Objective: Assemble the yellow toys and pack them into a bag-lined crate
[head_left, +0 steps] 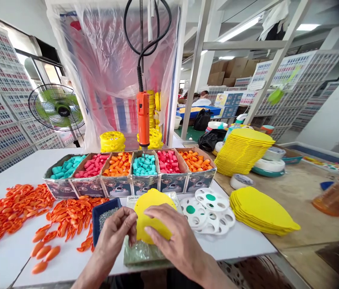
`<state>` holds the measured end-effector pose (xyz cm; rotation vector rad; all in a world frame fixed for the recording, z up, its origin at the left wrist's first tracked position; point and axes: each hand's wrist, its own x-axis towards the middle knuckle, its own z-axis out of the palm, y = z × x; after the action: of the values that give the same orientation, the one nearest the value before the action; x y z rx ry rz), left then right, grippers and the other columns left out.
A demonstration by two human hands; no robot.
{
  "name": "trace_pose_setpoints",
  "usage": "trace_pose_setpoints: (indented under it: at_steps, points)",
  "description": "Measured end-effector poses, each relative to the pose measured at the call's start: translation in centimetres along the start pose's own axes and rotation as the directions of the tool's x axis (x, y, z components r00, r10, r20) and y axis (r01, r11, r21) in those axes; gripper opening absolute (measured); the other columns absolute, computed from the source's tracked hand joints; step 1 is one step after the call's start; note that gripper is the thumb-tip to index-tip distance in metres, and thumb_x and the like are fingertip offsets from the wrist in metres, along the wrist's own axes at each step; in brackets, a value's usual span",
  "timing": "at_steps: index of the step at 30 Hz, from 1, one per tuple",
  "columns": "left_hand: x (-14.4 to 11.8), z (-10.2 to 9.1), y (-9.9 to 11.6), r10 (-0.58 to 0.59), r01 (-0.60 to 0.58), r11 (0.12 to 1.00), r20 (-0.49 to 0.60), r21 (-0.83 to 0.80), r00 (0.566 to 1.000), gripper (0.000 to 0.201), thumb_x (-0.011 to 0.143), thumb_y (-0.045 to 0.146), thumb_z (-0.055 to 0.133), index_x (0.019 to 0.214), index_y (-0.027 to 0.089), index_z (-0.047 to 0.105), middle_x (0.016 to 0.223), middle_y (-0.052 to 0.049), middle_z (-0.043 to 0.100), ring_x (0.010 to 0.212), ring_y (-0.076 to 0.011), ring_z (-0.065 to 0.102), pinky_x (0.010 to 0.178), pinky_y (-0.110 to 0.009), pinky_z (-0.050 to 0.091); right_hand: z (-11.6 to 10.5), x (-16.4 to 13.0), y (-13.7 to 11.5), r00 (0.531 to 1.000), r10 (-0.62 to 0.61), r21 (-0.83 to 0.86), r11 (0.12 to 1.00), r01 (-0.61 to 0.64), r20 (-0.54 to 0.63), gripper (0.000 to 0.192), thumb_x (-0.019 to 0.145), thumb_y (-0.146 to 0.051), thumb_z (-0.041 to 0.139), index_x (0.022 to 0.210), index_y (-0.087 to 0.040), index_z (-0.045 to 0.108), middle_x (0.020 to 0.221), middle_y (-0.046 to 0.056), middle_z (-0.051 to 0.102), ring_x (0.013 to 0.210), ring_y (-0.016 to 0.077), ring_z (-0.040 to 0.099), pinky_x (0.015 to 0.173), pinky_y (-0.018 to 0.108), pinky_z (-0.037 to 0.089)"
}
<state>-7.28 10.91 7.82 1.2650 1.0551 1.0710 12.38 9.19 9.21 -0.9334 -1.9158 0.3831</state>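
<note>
A yellow lemon-shaped plastic piece point(154, 200) lies face up on a plastic-wrapped block point(142, 255) in front of me. My left hand point(116, 226) is at its left edge, thumb and fingers pinched together; what is between them is too small to make out. My right hand point(173, 235) rests over the right side of the yellow piece, thumb and fingers spread apart. A dark blue tray of small metal screws point(106, 214) sits just left of my left hand. Above, an orange electric screwdriver point(143, 118) hangs from its cable, bit pointing down.
Behind stands a row of cardboard bins point(117, 186) with teal, pink and orange plastic parts. Orange parts point(15, 204) are heaped at left. White discs with holes point(211, 212) and stacked yellow pieces point(259, 210) lie at right. A fan point(56, 108) stands back left.
</note>
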Motion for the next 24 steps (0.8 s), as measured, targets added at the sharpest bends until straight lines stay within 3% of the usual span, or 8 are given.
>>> trace_pose_setpoints:
  at_steps: [5, 15, 24]
  points:
    - [-0.3, 1.8, -0.4, -0.017, 0.018, 0.999, 0.014, -0.032, 1.0, 0.046, 0.082, 0.063, 0.072, 0.077, 0.018, 0.062, 0.052, 0.004, 0.056, 0.045, -0.0095, 0.05, 0.046, -0.021, 0.039, 1.4, 0.2, -0.1, 0.999, -0.014, 0.02, 1.0, 0.015, -0.037, 0.019, 0.098, -0.033, 0.062, 0.113, -0.023, 0.067, 0.106, 0.007, 0.077, 0.097, 0.0217, 0.072, 0.088, 0.035, 0.059]
    - [-1.5, 4.1, 0.6, -0.172, 0.151, 0.893, -0.01, -0.424, 0.985, 0.05, 0.068, 0.056, 0.088, 0.065, 0.016, 0.058, 0.048, 0.009, 0.043, 0.041, -0.0024, 0.027, 0.045, -0.019, 0.018, 1.3, -0.1, 0.1, 0.971, -0.102, 0.088, 0.988, 0.123, -0.218, 0.011, 0.092, -0.016, 0.07, 0.102, -0.021, 0.071, 0.09, 0.003, 0.077, 0.079, 0.0147, 0.071, 0.075, 0.025, 0.057]
    - [-2.0, 5.3, 0.8, -0.281, 0.195, 0.766, -0.046, -0.613, 0.959, 0.05, 0.058, 0.047, 0.096, 0.058, 0.017, 0.056, 0.051, 0.008, 0.046, 0.047, -0.0049, 0.026, 0.048, -0.019, 0.025, 1.6, -0.3, 0.1, 0.944, -0.117, 0.077, 0.986, 0.148, -0.308, 0.012, 0.091, -0.008, 0.068, 0.093, -0.019, 0.07, 0.082, 0.003, 0.074, 0.076, 0.0139, 0.069, 0.071, 0.024, 0.057]
